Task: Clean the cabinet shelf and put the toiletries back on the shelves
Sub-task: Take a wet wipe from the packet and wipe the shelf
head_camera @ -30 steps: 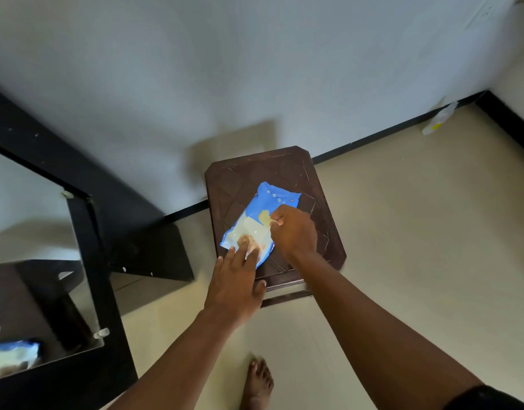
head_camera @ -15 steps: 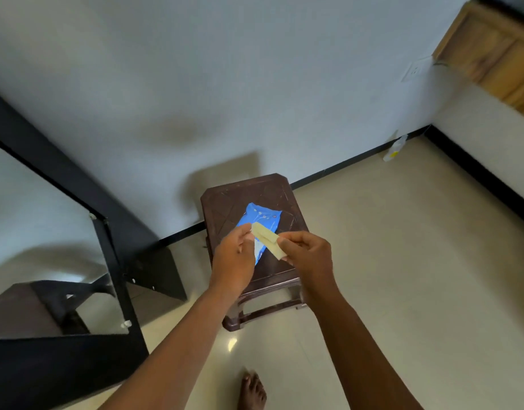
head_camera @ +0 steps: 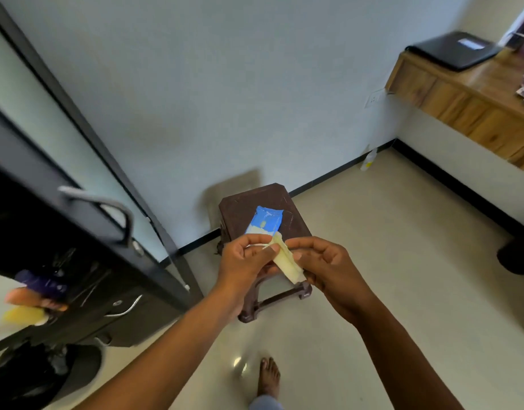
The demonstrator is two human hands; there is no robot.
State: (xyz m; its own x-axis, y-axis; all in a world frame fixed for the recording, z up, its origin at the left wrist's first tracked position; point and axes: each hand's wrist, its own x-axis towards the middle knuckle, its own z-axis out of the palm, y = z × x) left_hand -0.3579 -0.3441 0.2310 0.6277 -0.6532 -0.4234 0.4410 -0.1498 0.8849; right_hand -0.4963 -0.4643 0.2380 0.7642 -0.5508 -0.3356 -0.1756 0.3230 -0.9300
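A folded pale yellow wipe (head_camera: 287,261) is pinched between my left hand (head_camera: 246,258) and my right hand (head_camera: 328,267), held in the air in front of a dark brown plastic stool (head_camera: 293,214). A blue wipes packet (head_camera: 265,221) lies on the stool top, just beyond my fingers. The black cabinet (head_camera: 77,261) stands at the left with its mirrored door (head_camera: 62,113) open. Blurred toiletries, a purple tube (head_camera: 41,284) and a yellow item (head_camera: 24,316), show at its left edge.
A wooden counter (head_camera: 467,105) with a black case (head_camera: 453,50) runs along the right wall. A small white bottle (head_camera: 368,159) stands on the floor by the far skirting. A dark bin bag (head_camera: 33,377) sits at the bottom left. My bare foot (head_camera: 268,377) is on the tiled floor.
Both hands pulled a wipe out of the packet on the stool and lifted it up towards me. The view has tilted upwards, bringing the cabinet and the counter into sight.
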